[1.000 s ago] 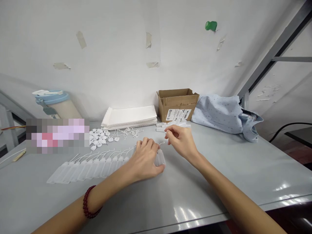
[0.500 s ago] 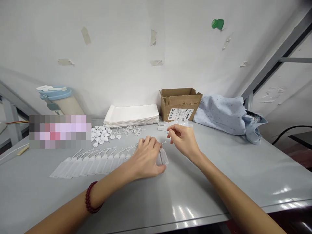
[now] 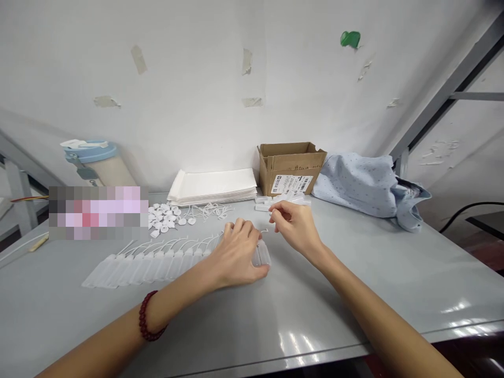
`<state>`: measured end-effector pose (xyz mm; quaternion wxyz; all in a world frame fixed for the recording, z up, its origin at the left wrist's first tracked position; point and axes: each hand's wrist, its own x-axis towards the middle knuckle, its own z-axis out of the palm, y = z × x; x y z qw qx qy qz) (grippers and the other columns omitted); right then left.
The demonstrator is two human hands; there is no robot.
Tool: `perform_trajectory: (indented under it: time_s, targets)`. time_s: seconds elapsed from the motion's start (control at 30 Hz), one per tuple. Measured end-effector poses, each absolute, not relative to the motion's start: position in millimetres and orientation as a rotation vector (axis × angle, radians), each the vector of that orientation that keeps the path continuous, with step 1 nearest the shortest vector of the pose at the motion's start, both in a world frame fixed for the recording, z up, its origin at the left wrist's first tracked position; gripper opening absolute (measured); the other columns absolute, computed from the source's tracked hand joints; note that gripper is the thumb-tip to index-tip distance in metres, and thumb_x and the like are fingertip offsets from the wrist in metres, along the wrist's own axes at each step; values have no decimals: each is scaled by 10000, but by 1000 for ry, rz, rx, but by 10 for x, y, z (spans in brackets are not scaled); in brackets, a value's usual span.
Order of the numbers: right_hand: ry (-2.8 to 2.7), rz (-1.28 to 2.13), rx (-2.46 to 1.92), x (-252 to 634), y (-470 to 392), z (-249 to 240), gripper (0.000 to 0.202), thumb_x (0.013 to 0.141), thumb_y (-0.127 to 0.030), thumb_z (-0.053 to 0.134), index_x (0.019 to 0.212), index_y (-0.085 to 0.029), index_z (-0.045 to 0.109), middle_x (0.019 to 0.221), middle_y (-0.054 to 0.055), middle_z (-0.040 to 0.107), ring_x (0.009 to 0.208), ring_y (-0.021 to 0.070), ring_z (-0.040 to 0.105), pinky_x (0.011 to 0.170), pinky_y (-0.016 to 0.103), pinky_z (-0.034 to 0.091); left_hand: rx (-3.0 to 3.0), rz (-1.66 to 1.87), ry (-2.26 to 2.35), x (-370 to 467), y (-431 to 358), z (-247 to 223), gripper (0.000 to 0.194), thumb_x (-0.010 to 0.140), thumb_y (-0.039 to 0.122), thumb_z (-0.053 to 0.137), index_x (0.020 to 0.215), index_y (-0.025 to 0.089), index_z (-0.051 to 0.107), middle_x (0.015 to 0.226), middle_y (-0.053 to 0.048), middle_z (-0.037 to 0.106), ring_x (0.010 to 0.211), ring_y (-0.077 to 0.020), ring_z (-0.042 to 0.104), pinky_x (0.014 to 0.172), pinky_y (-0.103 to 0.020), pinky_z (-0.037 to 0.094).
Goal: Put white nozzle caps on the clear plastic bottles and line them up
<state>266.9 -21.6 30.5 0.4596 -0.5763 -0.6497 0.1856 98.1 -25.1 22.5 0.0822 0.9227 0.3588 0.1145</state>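
Note:
A row of flat translucent plastic sleeves (image 3: 145,268) with thin white cords at their tops lies across the grey table. My left hand (image 3: 238,254) covers the right part of this row. Its thumb and a finger span the last sleeves (image 3: 261,254) from bottom to top, gripping them at the end of the row. A white cord tip pokes out just past the fingers. To the right, my right hand (image 3: 293,226) is raised slightly with thumb and forefinger pinched together; whatever is between them is too small to make out. Clear plastic pieces (image 3: 263,208) lie just behind it.
Behind the row are white round caps (image 3: 163,218), loose white cords (image 3: 212,211) and a stack of white envelopes (image 3: 214,186). An open cardboard box (image 3: 291,170) and light blue cloth (image 3: 358,184) stand against the wall. A bottle (image 3: 94,160) and a blurred patch are at left.
Both hands hold nearly the same places. The view has shifted very slightly; nothing has visibly been picked up or let go.

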Motion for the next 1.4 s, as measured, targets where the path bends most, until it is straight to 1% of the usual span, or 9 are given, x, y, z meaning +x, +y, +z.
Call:
perform_trajectory:
  time_s: [0.6,0.7,0.8,0.87,0.93,1.07,1.17,1.33,1.4]
  targets:
    - [-1688,325,-1460,2717,-153,230,201,797,-143,438,745,-157,632,596,14,650,500,133,581,524,246,454,2784,288,1044,957,-260,223,406,714,396,595,1027,138,572,989,-111,534,971,-293,441,818,-441,361]
    - [-1763,238,-1473,2772,-72,149,196,809,-136,455,827,-145,649,708,54,688,625,175,630,596,282,497,2785,272,1047,961,-275,242,416,710,400,614,1029,136,577,995,-108,532,965,-286,440,819,-434,363]
    - [-1890,141,-1461,2836,13,59,226,824,-125,466,943,-132,659,951,127,700,875,240,647,779,369,516,2743,273,1045,941,-275,289,479,739,494,611,1050,131,577,1013,-108,537,977,-289,436,846,-452,362]
    - [-1991,92,-1444,2875,63,1,273,838,-108,460,1032,-133,650,1098,152,669,1039,264,605,905,411,478,2669,321,1085,884,-225,315,469,832,543,500,1072,147,571,1038,-102,549,1004,-286,436,882,-470,352]
    - [-2080,54,-1437,2905,104,-54,315,848,-93,456,1106,-138,630,1193,154,634,1140,268,555,978,430,438,2573,405,1198,782,-110,317,408,933,470,337,1075,166,568,1053,-90,565,1031,-276,441,911,-480,345]
    - [-2198,-7,-1465,2917,147,-130,339,872,-77,436,1159,-135,606,1270,166,592,1187,291,520,960,473,438,2483,521,1425,503,221,257,331,916,247,293,1054,130,570,1110,-120,574,1082,-301,438,917,-498,362]
    - [-2253,-38,-1484,2891,142,-148,330,888,-76,419,1150,-143,609,1282,159,589,1181,302,522,907,478,455,2478,520,1405,367,350,222,334,876,159,284,1031,118,576,1108,-123,588,1072,-289,460,913,-479,395]
    - [-2274,-76,-1513,2867,129,-151,318,894,-86,422,1149,-141,603,1284,162,584,1185,299,511,911,459,443,2567,518,1166,499,133,240,245,872,260,453,1049,149,581,1140,-85,599,1139,-260,427,993,-419,381]
    - [-2277,-84,-1519,2870,134,-157,318,892,-80,417,1142,-136,604,1273,164,590,1177,295,515,904,449,449,2656,512,912,628,-15,248,287,875,324,515,1096,148,566,1170,-88,587,1161,-264,406,994,-407,385]
